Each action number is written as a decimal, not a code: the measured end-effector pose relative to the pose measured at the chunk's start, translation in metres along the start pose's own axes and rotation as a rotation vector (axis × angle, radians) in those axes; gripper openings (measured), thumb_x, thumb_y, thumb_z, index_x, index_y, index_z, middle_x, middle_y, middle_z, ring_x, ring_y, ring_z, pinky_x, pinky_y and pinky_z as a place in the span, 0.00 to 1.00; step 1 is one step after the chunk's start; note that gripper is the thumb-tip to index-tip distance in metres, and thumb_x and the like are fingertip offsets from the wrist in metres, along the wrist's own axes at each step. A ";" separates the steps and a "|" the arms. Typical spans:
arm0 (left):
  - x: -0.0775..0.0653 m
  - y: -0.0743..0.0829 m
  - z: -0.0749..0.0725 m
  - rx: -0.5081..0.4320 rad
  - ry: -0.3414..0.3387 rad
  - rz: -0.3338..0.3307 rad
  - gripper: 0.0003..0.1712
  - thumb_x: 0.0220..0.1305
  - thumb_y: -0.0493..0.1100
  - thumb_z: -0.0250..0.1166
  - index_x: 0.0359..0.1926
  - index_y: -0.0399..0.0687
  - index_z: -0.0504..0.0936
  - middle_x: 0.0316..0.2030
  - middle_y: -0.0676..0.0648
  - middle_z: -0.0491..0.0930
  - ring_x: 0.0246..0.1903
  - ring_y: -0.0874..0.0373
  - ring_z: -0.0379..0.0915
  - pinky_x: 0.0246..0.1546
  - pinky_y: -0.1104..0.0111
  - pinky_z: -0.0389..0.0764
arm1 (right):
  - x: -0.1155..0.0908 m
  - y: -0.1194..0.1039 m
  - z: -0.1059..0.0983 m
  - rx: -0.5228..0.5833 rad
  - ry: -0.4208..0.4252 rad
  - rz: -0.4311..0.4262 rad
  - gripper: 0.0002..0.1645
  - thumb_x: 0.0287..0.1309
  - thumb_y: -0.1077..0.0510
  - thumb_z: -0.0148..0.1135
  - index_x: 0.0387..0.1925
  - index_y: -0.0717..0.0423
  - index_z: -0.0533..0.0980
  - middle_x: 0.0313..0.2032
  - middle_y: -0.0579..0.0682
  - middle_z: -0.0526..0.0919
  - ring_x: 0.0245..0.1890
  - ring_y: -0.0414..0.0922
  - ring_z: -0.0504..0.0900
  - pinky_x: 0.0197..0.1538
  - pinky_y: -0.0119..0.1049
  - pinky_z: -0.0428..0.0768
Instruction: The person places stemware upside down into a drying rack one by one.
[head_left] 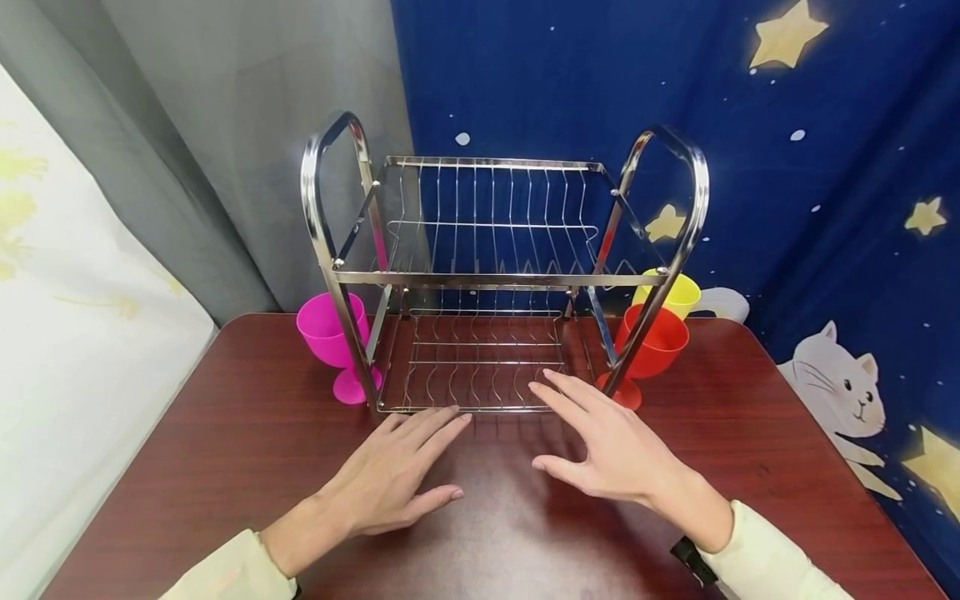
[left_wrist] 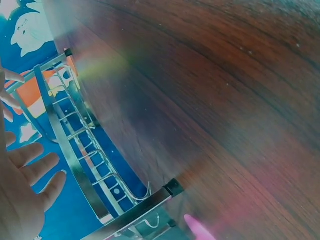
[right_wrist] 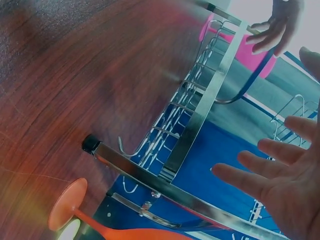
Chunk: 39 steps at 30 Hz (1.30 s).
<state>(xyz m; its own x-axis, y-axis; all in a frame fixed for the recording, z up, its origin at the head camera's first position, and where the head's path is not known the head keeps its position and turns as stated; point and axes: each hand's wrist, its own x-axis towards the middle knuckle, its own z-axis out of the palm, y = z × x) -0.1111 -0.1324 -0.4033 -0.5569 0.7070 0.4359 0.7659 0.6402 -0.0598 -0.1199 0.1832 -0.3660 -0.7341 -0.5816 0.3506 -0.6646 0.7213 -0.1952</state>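
Observation:
A two-tier metal dish rack (head_left: 495, 280) stands on the brown table. My left hand (head_left: 390, 475) hovers in front of the rack's lower left part, fingers extended and holding nothing. To the right, my right hand (head_left: 615, 442) is also spread, its fingertips close to the lower front edge. Whether either hand touches the rack cannot be told. A magenta goblet (head_left: 327, 329) is beside the rack's left leg. Red (head_left: 660, 342) and yellow goblets (head_left: 682, 292) are at its right side, the yellow one partly hidden. In the right wrist view, the straight fingers (right_wrist: 250, 182) of my right hand face the rack.
The wooden table (head_left: 225, 467) reaches forward to a blue star-patterned curtain (head_left: 525, 75) and a grey curtain (head_left: 262, 100). White cloth (head_left: 90, 317) hangs along the left side. A dark band (head_left: 693, 560) is at my right wrist.

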 end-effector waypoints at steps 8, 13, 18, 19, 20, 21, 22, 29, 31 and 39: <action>0.001 0.004 -0.001 -0.202 -0.052 -0.156 0.50 0.59 0.65 0.63 0.76 0.56 0.52 0.67 0.52 0.68 0.65 0.60 0.65 0.55 0.58 0.74 | -0.002 0.004 -0.005 0.063 0.144 0.034 0.44 0.50 0.35 0.69 0.67 0.44 0.69 0.62 0.46 0.76 0.60 0.46 0.77 0.58 0.48 0.77; 0.002 0.006 -0.004 -0.345 -0.062 -0.275 0.47 0.62 0.66 0.60 0.76 0.59 0.52 0.69 0.54 0.66 0.66 0.61 0.64 0.59 0.53 0.73 | -0.004 0.007 -0.007 0.091 0.236 0.069 0.41 0.48 0.41 0.72 0.64 0.45 0.73 0.56 0.46 0.81 0.50 0.43 0.83 0.50 0.43 0.83; 0.005 0.007 -0.007 -0.462 -0.057 -0.350 0.44 0.63 0.64 0.61 0.75 0.60 0.54 0.69 0.55 0.65 0.67 0.58 0.64 0.63 0.52 0.70 | -0.004 0.010 -0.008 0.116 0.298 0.100 0.36 0.47 0.45 0.74 0.60 0.47 0.76 0.49 0.45 0.85 0.40 0.37 0.84 0.38 0.31 0.84; 0.005 0.007 -0.007 -0.484 -0.055 -0.364 0.43 0.63 0.63 0.61 0.75 0.61 0.55 0.69 0.55 0.65 0.67 0.58 0.63 0.63 0.53 0.70 | -0.004 0.010 -0.008 0.125 0.305 0.106 0.36 0.47 0.45 0.74 0.59 0.48 0.76 0.47 0.44 0.85 0.38 0.36 0.84 0.37 0.30 0.84; 0.005 0.007 -0.007 -0.506 -0.052 -0.378 0.43 0.64 0.63 0.61 0.74 0.61 0.55 0.69 0.56 0.65 0.67 0.58 0.63 0.63 0.53 0.69 | -0.004 0.011 -0.007 0.128 0.310 0.113 0.35 0.47 0.46 0.74 0.58 0.48 0.77 0.45 0.44 0.86 0.37 0.36 0.84 0.36 0.29 0.83; 0.005 0.008 -0.007 -0.529 -0.049 -0.392 0.42 0.64 0.62 0.61 0.74 0.61 0.55 0.69 0.56 0.65 0.67 0.58 0.63 0.63 0.54 0.69 | -0.004 0.011 -0.007 0.133 0.318 0.120 0.34 0.46 0.46 0.74 0.58 0.48 0.77 0.44 0.44 0.86 0.37 0.36 0.84 0.35 0.29 0.83; 0.004 0.008 -0.007 -0.554 -0.045 -0.405 0.42 0.64 0.62 0.61 0.74 0.61 0.55 0.68 0.56 0.66 0.67 0.59 0.63 0.63 0.54 0.70 | -0.005 0.012 -0.007 0.140 0.326 0.128 0.34 0.46 0.47 0.74 0.57 0.48 0.77 0.43 0.43 0.86 0.36 0.36 0.84 0.35 0.30 0.84; 0.006 0.008 -0.004 -0.798 0.006 -0.446 0.35 0.67 0.52 0.61 0.71 0.59 0.59 0.62 0.53 0.73 0.61 0.59 0.71 0.59 0.58 0.74 | -0.004 0.016 -0.007 0.240 0.464 0.125 0.25 0.45 0.58 0.73 0.50 0.53 0.81 0.35 0.47 0.87 0.31 0.41 0.85 0.31 0.26 0.82; 0.007 0.007 -0.004 -0.856 0.023 -0.445 0.33 0.68 0.49 0.61 0.71 0.58 0.60 0.60 0.52 0.74 0.59 0.58 0.72 0.57 0.59 0.76 | -0.003 0.017 -0.007 0.273 0.510 0.122 0.23 0.44 0.61 0.73 0.47 0.54 0.82 0.33 0.47 0.87 0.29 0.40 0.85 0.31 0.23 0.81; 0.009 0.005 -0.006 -1.030 0.054 -0.489 0.29 0.70 0.44 0.58 0.69 0.56 0.62 0.59 0.48 0.75 0.59 0.48 0.72 0.56 0.63 0.77 | -0.002 0.021 -0.013 0.329 0.691 0.146 0.13 0.46 0.68 0.68 0.37 0.59 0.84 0.26 0.50 0.86 0.21 0.32 0.82 0.26 0.21 0.79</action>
<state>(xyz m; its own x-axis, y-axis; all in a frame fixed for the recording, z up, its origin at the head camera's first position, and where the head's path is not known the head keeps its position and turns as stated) -0.1106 -0.1241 -0.3944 -0.8724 0.4201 0.2499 0.3846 0.2744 0.8814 -0.1305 0.2043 -0.3590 -0.6359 -0.0450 0.7705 -0.6543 0.5610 -0.5072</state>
